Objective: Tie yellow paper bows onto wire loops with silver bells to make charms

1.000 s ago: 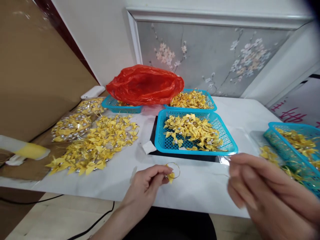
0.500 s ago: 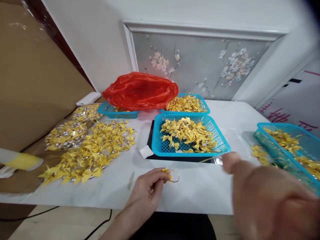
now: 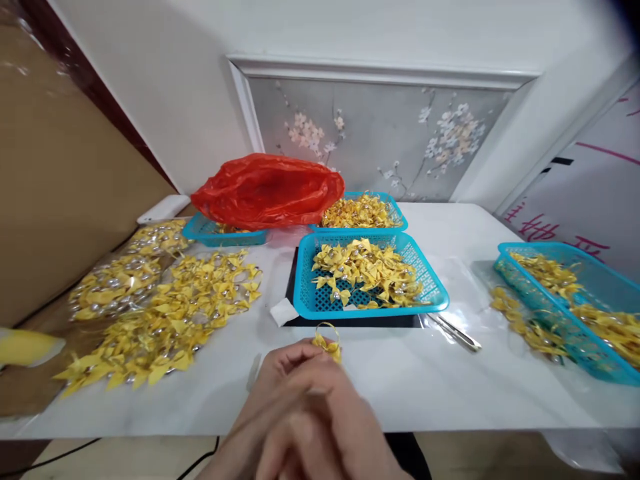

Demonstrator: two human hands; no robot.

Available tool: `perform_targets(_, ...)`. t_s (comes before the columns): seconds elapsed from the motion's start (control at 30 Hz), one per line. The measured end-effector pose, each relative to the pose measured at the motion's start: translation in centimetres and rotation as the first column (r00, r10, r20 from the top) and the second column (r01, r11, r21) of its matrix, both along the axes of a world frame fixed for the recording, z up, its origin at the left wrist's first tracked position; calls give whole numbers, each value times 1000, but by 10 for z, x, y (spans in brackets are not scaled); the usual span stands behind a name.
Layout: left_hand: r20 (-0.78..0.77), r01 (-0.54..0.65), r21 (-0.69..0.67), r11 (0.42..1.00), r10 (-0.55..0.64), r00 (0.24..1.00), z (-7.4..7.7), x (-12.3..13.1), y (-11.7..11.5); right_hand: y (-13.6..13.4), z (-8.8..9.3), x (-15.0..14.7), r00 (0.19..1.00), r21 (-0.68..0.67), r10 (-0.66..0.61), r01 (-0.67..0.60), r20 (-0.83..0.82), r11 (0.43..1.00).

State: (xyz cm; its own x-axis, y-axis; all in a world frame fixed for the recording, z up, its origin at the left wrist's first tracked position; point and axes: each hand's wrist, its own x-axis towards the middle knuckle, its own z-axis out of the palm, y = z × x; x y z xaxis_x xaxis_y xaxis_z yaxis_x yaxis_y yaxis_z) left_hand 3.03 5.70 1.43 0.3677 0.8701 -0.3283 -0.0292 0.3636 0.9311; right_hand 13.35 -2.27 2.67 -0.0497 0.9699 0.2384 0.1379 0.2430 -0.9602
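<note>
My left hand point(image 3: 277, 365) is closed, pinching a small yellow ribbon flower point(image 3: 327, 347) with a thin looped band standing up from it. My right hand point(image 3: 325, 420) crosses in front of the left, its fingers curled and its fingertips close against the flower. Whatever lies between the right fingers is hidden, and part of the left hand is covered too. Just beyond both hands stands a blue basket point(image 3: 370, 311) with yellow ribbon flowers point(image 3: 367, 270) and silvery beads in it.
Many yellow flowers point(image 3: 170, 317) with beads lie piled at left. A slim metal tool point(image 3: 456, 332) rests right of the basket. Another blue basket point(image 3: 575, 327) stands at far right. Behind are two more baskets and a red plastic bag point(image 3: 265, 193).
My right hand has come back from the right side, where a thin yellow strand stretched near it, to the flower in my left hand. The metal tool is now uncovered.
</note>
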Motion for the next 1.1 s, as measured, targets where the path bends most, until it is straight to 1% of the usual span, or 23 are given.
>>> perform_targets(0.07,36,-5,11,1000,4,999,4,-1,-5,6,-9,8,996,-24,-66,65,-65,998)
perform_targets(0.1,51,-7,23,1000,6,999,6,-1,-8,9,-13,13,992,0,-117,117,-57,993)
perform_targets(0.17,71,-15,46,999,12,997,9,-1,-13,13,-19,25,973,132,-225,217,49,967)
perform_targets(0.2,72,-12,57,998,8,997,9,-2,-15,15,-21,30,956,204,-272,246,112,948)
perform_targets(0.27,58,10,82,997,-15,998,8,-3,-17,18,-23,37,921,288,-337,275,193,917)
perform_targets(0.37,45,65,125,990,-71,996,3,-7,-17,20,-26,38,896,329,-368,279,249,902)
perform_targets(0.43,55,70,124,990,-77,995,0,-9,-17,20,-30,35,872,366,-394,278,292,888)
perform_targets(0.63,76,4,31,1000,-6,997,2,-9,-20,21,-38,31,756,488,-477,240,448,839)
perform_targets(0.7,121,-28,-29,999,32,992,3,-7,-20,22,-38,32,714,520,-498,218,492,826)
perform_targets(0.8,229,-68,-119,991,94,969,5,-4,-18,23,-37,34,671,545,-513,190,536,817)
perform_targets(0.87,280,-91,-160,983,134,951,5,-3,-18,24,-36,35,657,555,-517,176,549,813)
perform_targets(0.97,289,-117,-192,974,170,942,4,-1,-17,25,-35,35,654,564,-518,165,551,809)
perform_targets(1.1,251,-103,-156,982,140,958,1,0,-16,27,-37,34,647,562,-524,174,554,808)
